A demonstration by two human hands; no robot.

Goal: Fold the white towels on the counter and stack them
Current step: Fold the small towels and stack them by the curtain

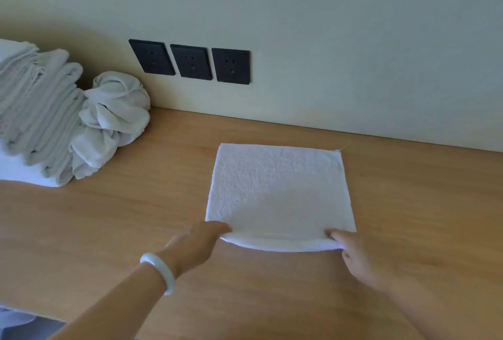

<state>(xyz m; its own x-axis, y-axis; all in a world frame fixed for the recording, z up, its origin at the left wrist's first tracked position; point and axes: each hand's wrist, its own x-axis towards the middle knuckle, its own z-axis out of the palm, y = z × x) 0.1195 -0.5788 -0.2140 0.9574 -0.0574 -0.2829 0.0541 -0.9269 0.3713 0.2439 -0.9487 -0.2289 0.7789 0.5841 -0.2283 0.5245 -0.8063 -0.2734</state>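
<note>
Head view, looking down on a wooden worktop (109, 231). At 6 o'clock both forearms enter the picture. The left hand (200, 241), with a pale bangle (159, 271) at the wrist, and the right hand (362, 258) each take one near corner of the white towel (280, 192). The left fingers (220, 228) are curled round the near-left corner. The right fingers (336, 236) pinch the near-right corner, one finger lying on top of the cloth.

The towel lies at the centre of the worktop, a little toward 3 o'clock. It is a flat, roughly square piece of looped terry cloth. Its near edge is raised off the wood in a shallow curve between the two hands, while the rest lies flat. A loose thread stands out at the far-right corner.

At 9 o'clock, well apart from the towel, a leaning stack of folded towels (35, 111) rests on a flat white layer. A crumpled towel (114, 116) lies against its right side.

Beyond, at 12 o'clock, the worktop meets a plain pale wall (326, 27). Three dark socket plates (190, 63) sit side by side toward 11 o'clock.
</note>
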